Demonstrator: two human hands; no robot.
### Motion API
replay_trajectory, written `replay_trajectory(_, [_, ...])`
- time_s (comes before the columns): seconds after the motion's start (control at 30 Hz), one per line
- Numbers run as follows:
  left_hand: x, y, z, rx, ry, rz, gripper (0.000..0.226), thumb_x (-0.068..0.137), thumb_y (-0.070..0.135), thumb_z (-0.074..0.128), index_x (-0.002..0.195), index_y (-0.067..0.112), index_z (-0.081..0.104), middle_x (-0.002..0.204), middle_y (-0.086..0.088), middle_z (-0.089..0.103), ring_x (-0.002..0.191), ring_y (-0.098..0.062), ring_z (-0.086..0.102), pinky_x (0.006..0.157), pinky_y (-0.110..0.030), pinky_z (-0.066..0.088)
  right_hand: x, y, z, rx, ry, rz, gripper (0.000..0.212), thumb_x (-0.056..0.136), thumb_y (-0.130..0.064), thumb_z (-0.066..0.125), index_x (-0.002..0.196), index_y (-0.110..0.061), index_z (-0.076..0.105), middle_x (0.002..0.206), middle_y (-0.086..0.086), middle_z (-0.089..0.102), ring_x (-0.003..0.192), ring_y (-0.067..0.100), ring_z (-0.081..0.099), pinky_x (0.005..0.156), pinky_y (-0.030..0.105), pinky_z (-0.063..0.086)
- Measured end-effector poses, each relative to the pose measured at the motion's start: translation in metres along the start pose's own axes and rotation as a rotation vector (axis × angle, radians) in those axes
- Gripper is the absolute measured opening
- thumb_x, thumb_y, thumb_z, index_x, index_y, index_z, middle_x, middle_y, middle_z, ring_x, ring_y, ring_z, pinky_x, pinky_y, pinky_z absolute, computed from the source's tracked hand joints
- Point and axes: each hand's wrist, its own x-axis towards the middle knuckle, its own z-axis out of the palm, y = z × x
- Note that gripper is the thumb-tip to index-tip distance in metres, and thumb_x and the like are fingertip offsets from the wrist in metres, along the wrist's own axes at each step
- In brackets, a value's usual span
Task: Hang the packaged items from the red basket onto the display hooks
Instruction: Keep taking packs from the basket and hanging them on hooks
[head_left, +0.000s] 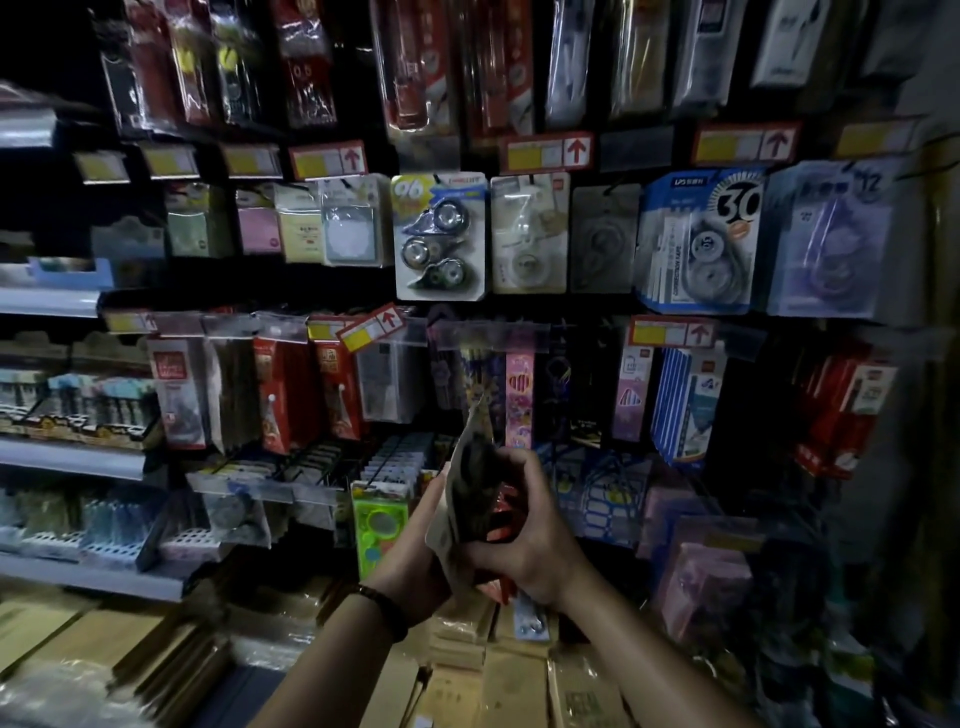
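Note:
A flat packaged item (470, 483) with a beige card back and a dark blister is held upright, edge-on, low in the middle of the view. My left hand (415, 566) grips its lower left side from behind. My right hand (524, 535) wraps its right side, with some red packaging showing between the fingers. The package's top corner points up toward the lower row of hanging packs (519, 395). Above, correction-tape packs (440, 236) hang on the display hooks. The red basket is not in view.
Dim shop wall with several rows of hanging stationery and yellow-and-red price tags (546, 153). Shelves (72, 460) with small boxes run along the left. Stacked paper packs and cartons (467, 675) lie below my arms. A green stencil pack (376, 525) stands beside my left hand.

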Motion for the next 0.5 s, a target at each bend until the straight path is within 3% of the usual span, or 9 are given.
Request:
replay_trajectory(0.03, [-0.042,0.02,0.066,0.122,-0.017,0.018,0.06,0.109,0.069,0.029,0.154,0.038,0.053,0.151,-0.001,0.059,0.13,-0.023,0.068,0.102,-0.054,0.058,0.007,0.015,0.0,-0.08,0.017,-0.061,0.096,0.086,0.007,0.082,0.162,-0.015,0.027,0.158,0.028,0.042,0.145,0.044,0.043,0.122,0.06,0.03])
replay_trajectory(0.07, [-0.081,0.055,0.151,0.33,0.066,-0.078,0.053,0.113,0.058,0.036,0.149,0.028,0.061,0.149,-0.008,0.064,0.133,-0.028,0.066,0.112,-0.057,0.051,0.006,0.037,-0.007,-0.089,0.121,-0.067,0.099,0.073,-0.011,0.097,0.152,-0.028,0.04,0.147,0.012,0.057,0.137,0.031,0.055,0.115,0.057,0.044])
replay_trajectory(0.1, [-0.089,0.067,0.173,0.438,0.018,-0.03,0.05,0.113,0.054,0.041,0.144,0.024,0.066,0.147,-0.011,0.066,0.136,-0.03,0.064,0.118,-0.058,0.045,0.009,0.048,-0.011,-0.043,0.118,-0.061,0.098,0.066,-0.02,0.103,0.145,-0.031,0.045,0.14,0.002,0.062,0.131,0.022,0.06,0.109,0.053,0.05])
replay_trajectory(0.17, [-0.096,0.085,0.178,0.505,-0.014,0.03,0.054,0.109,0.06,0.045,0.136,0.022,0.073,0.141,-0.012,0.07,0.133,-0.031,0.066,0.118,-0.057,0.045,0.014,0.055,-0.02,-0.051,0.12,-0.04,0.096,0.062,-0.031,0.104,0.14,-0.029,0.049,0.135,-0.004,0.065,0.128,0.019,0.062,0.107,0.049,0.052])
replay_trajectory(0.23, [-0.09,0.09,0.179,0.532,0.122,0.007,0.061,0.102,0.068,0.053,0.13,0.019,0.077,0.132,-0.014,0.075,0.124,-0.033,0.071,0.11,-0.055,0.053,0.02,0.048,-0.025,-0.054,0.169,-0.088,0.093,0.062,-0.037,0.103,0.139,-0.031,0.05,0.134,-0.006,0.066,0.128,0.018,0.063,0.108,0.05,0.052])
replay_trajectory(0.3, [-0.086,0.101,0.181,0.533,0.144,-0.017,0.063,0.097,0.066,0.063,0.131,0.014,0.076,0.129,-0.017,0.076,0.121,-0.036,0.073,0.106,-0.053,0.055,0.024,0.041,-0.033,-0.059,0.152,-0.125,0.091,0.063,-0.037,0.102,0.138,-0.035,0.051,0.134,-0.01,0.065,0.128,0.014,0.062,0.108,0.048,0.051])
replay_trajectory(0.4, [-0.08,0.124,0.178,0.496,0.219,0.115,0.05,0.088,0.039,0.081,0.126,0.007,0.073,0.123,-0.022,0.076,0.104,-0.033,0.077,0.095,-0.049,0.061,0.034,0.043,-0.051,-0.094,0.14,-0.167,0.09,0.064,-0.037,0.1,0.14,-0.038,0.052,0.138,-0.006,0.062,0.129,0.014,0.06,0.109,0.045,0.05])
replay_trajectory(0.47, [-0.078,0.143,0.179,0.476,0.263,0.211,0.034,0.091,0.019,0.078,0.124,0.022,0.073,0.117,-0.014,0.079,0.089,-0.031,0.077,0.08,-0.047,0.061,0.041,0.04,-0.063,-0.102,0.149,-0.218,0.091,0.061,-0.032,0.1,0.14,-0.037,0.054,0.14,0.002,0.06,0.128,0.018,0.061,0.106,0.041,0.052])
replay_trajectory(0.5, [-0.078,0.153,0.182,0.472,0.28,0.268,0.04,0.094,0.011,0.076,0.128,0.03,0.069,0.115,-0.006,0.081,0.088,-0.031,0.076,0.079,-0.049,0.06,0.046,0.038,-0.069,-0.104,0.161,-0.244,0.091,0.06,-0.03,0.099,0.139,-0.037,0.056,0.14,0.005,0.059,0.127,0.018,0.062,0.104,0.036,0.053])
